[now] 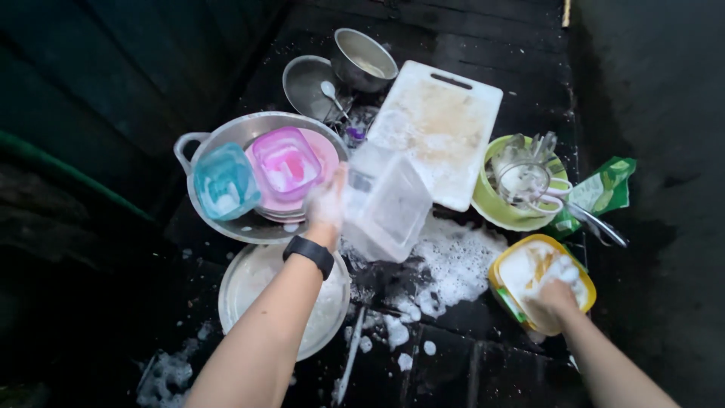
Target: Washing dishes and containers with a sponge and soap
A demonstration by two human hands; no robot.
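My left hand, soapy and with a black band on the wrist, grips a clear square plastic container and holds it tilted above the wet dark floor. My right hand is pressed into a yellow tub full of white suds at the lower right; whether its fingers hold anything under the foam I cannot tell. Foam lies on the floor between the two hands.
A large metal pot holds a teal container, a pink container and a pink plate. A metal lid lies under my left forearm. Behind are a white cutting board, two metal bowls, and a green bowl with glassware.
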